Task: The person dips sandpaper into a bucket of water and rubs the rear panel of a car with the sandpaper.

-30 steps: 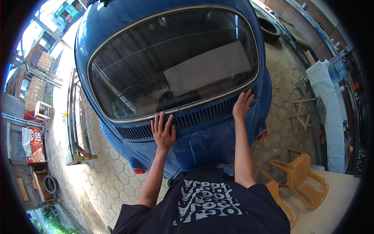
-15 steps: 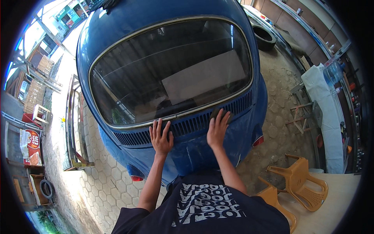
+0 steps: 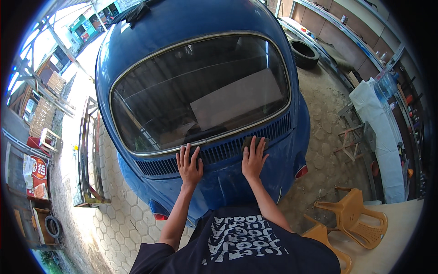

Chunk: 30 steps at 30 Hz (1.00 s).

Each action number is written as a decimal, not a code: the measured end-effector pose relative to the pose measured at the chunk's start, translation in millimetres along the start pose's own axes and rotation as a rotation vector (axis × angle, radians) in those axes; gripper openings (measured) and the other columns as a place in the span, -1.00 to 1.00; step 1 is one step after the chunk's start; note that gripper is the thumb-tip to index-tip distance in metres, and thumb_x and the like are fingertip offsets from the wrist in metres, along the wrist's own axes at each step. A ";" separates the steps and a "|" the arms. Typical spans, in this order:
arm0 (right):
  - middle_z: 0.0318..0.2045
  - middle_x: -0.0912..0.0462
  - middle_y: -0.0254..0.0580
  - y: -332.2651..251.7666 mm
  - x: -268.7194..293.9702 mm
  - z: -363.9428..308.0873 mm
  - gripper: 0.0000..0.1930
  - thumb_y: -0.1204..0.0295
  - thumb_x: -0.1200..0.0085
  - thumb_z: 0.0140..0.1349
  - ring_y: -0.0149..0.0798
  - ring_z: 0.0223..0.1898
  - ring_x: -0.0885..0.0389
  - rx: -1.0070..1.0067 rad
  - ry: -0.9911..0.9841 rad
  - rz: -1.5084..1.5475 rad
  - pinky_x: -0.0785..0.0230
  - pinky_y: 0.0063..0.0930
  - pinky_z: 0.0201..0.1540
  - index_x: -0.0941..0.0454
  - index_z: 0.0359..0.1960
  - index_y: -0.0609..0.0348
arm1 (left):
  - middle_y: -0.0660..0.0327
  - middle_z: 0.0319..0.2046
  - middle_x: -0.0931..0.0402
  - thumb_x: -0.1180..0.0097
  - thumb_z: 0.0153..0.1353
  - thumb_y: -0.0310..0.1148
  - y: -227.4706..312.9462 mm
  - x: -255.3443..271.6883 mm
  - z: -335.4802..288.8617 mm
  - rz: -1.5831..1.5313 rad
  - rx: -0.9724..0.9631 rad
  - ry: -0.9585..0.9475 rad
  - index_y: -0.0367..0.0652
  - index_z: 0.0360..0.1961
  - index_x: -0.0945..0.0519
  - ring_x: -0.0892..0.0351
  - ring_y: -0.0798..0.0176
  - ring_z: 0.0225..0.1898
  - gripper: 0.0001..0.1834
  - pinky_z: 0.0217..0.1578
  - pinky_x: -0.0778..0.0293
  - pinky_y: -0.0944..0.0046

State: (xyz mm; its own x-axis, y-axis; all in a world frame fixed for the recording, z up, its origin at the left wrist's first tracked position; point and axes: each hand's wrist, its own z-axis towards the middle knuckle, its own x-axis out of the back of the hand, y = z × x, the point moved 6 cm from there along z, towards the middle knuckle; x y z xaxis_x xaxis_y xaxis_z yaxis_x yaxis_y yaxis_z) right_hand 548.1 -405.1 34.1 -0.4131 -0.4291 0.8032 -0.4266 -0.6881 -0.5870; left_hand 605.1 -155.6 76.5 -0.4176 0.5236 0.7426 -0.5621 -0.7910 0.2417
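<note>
A blue car (image 3: 228,187) stands before me, its rounded rear lid under both hands. My left hand (image 3: 189,166) lies on the lid at the left part of the slotted vent (image 3: 155,168), fingers stretched out and pointing away. A dark patch shows beside its index finger; whether this is a pad or the vent is unclear. My right hand (image 3: 254,162) presses a dark, flat pad (image 3: 265,143) against the right part of the vent, fingers laid over it. Just beyond both hands is the rear window (image 3: 159,96) with its bright trim.
Orange plastic chairs (image 3: 351,214) stand at the lower right. Farther right are a wooden stool (image 3: 350,144) and a bench under a white sheet (image 3: 376,137). A tyre (image 3: 305,54) lies beyond the car's right side. On the left, a wooden frame (image 3: 86,155) stands on hexagonal paving (image 3: 121,223).
My view has tipped up slightly, so the car sits lower in it. The right hand's fingers are straighter on the pad. My left hand stays near the same vent section.
</note>
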 end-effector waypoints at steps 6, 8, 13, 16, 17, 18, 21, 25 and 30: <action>0.53 0.22 -0.02 34.2 43.5 81.6 -0.38 -0.05 0.53 0.52 0.06 0.54 0.28 -0.205 0.186 0.196 0.41 0.45 0.40 0.13 0.53 -0.20 | 0.14 0.13 -0.41 -0.12 0.19 -0.23 14.9 18.1 45.5 0.010 -0.023 0.008 0.00 0.09 -0.54 -0.30 0.03 0.23 -0.59 0.36 0.07 -0.14; 0.52 0.22 0.03 16.4 30.5 57.9 -0.39 -0.03 0.51 0.52 0.12 0.53 0.27 -0.153 0.202 0.190 0.29 0.45 0.38 0.12 0.53 -0.18 | 0.12 0.01 -0.41 -0.13 0.18 -0.21 14.9 15.7 54.6 -0.028 -0.032 0.047 -0.05 0.06 -0.52 -0.32 0.00 0.11 -0.59 0.27 -0.02 -0.16; 0.53 0.23 0.01 -3.9 -0.1 5.9 -0.40 0.00 0.47 0.52 0.10 0.53 0.28 -0.011 0.032 0.050 0.37 0.49 0.37 0.09 0.53 -0.21 | 0.09 -0.01 -0.34 -0.15 0.16 -0.22 36.4 -8.9 53.6 0.029 -0.027 0.073 -0.08 0.05 -0.51 -0.20 -0.09 0.13 -0.58 0.24 -0.06 -0.17; 0.53 0.24 -0.03 30.2 35.0 62.4 -0.40 -0.01 0.49 0.52 0.08 0.54 0.29 -0.219 0.125 0.178 0.47 0.45 0.39 0.12 0.53 -0.22 | 0.09 0.01 -0.33 -0.14 0.17 -0.24 34.7 -9.4 48.6 0.016 -0.022 0.085 -0.07 0.06 -0.51 -0.19 -0.08 0.14 -0.58 0.24 -0.07 -0.17; 0.53 0.24 -0.03 40.8 44.6 79.4 -0.40 -0.01 0.49 0.52 0.08 0.54 0.29 -0.237 0.135 0.170 0.47 0.45 0.39 0.12 0.53 -0.22 | 0.09 0.00 -0.33 -0.14 0.18 -0.25 38.3 -9.0 50.7 -0.004 -0.034 0.084 -0.07 0.07 -0.51 -0.19 -0.08 0.14 -0.59 0.25 -0.07 -0.16; 0.53 0.24 -0.02 54.1 50.2 92.9 -0.40 -0.01 0.50 0.52 0.08 0.54 0.29 -0.315 0.144 0.216 0.44 0.44 0.39 0.13 0.53 -0.21 | 0.09 0.00 -0.33 -0.13 0.19 -0.25 41.1 -7.9 51.1 -0.019 -0.041 0.086 -0.07 0.07 -0.51 -0.19 -0.08 0.14 -0.59 0.25 -0.08 -0.16; 0.53 0.24 0.02 29.3 32.6 64.8 -0.40 -0.01 0.52 0.52 0.11 0.53 0.28 -0.211 0.124 0.191 0.36 0.40 0.41 0.14 0.54 -0.20 | 0.09 0.01 -0.33 -0.12 0.20 -0.26 35.7 -5.7 48.5 -0.003 -0.031 0.090 -0.06 0.08 -0.52 -0.18 -0.09 0.15 -0.60 0.25 -0.09 -0.15; 0.53 0.23 -0.01 10.7 -2.4 6.8 -0.40 -0.02 0.54 0.52 0.11 0.53 0.27 -0.036 -0.014 0.059 0.36 0.51 0.36 0.13 0.53 -0.22 | 0.08 0.02 -0.33 -0.12 0.21 -0.26 32.9 -7.1 44.9 0.010 -0.006 0.089 -0.06 0.08 -0.53 -0.18 -0.09 0.17 -0.60 0.25 -0.09 -0.15; 0.53 0.24 -0.03 59.8 50.5 100.0 -0.40 -0.01 0.60 0.53 0.09 0.53 0.30 -0.288 0.129 0.207 0.40 0.45 0.39 0.16 0.53 -0.20 | 0.08 0.03 -0.34 -0.12 0.21 -0.27 39.5 -8.4 47.3 -0.041 -0.015 0.067 -0.05 0.10 -0.53 -0.17 -0.10 0.19 -0.59 0.24 -0.10 -0.14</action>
State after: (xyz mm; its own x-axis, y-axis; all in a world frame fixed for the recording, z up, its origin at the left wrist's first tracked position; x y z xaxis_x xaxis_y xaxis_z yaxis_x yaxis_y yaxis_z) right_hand 582.2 -526.5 49.7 -0.6041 -0.4520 0.6563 -0.5245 -0.3944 -0.7545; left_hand 620.1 -206.2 109.3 -0.4408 0.5756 0.6888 -0.5896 -0.7642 0.2613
